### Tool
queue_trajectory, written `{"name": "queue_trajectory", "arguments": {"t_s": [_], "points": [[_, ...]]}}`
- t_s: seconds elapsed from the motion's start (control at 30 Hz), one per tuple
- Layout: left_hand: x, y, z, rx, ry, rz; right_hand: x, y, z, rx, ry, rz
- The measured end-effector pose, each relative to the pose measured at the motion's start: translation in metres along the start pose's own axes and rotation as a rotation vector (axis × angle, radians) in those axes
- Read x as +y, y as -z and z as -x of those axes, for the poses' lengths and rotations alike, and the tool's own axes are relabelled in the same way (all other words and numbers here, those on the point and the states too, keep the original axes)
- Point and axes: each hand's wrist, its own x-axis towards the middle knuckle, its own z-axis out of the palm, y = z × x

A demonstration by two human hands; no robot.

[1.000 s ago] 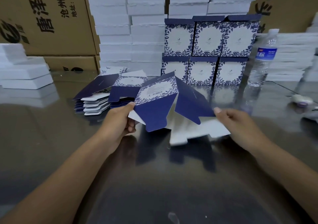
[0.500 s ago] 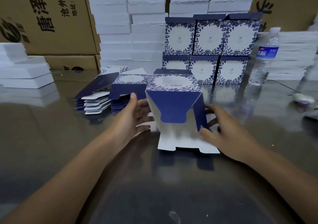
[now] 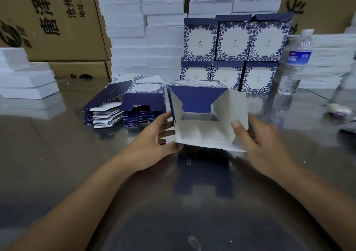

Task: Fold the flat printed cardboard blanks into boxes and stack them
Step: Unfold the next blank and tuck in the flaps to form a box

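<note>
The half-folded box (image 3: 204,131) sits on the shiny bench (image 3: 57,154), in the middle and close to the person. It lies on its side. Its open mouth points to the near side, so you can see the white inside. The hollow runs from near to far. The printed side faces up. At the far end a blue flap (image 3: 196,100) hangs down from the top and partly covers the hole there. A white side flap (image 3: 238,106) sticks out on the right.

The left hand (image 3: 152,146) has a wide grip. Its fingers lie spread against the box's left wall, and its thumb is at the near left corner. The right hand (image 3: 260,141) has a narrow grip on the white side flap, with the thumb in front and the fingers behind.

A pile of flat blanks (image 3: 123,104) lies just left of the box. Finished boxes (image 3: 233,58) stand in two rows right behind it. A water bottle (image 3: 294,62) stands to the right of them. White blocks (image 3: 146,38) and brown cartons (image 3: 57,19) are stacked at the far side.
</note>
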Motion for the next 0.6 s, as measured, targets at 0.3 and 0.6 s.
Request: {"name": "queue_trajectory", "arguments": {"t_s": [0.3,0.6], "points": [[0.0005,0.0025,0.0008,0.150,-0.031,-0.069,-0.0099,-0.0066,0.0036,0.057,-0.040,-0.082],[0.0015,-0.0018,-0.0004,0.139,-0.059,0.026,-0.0094,-0.0092,0.0003,0.089,-0.071,-0.284]]}}
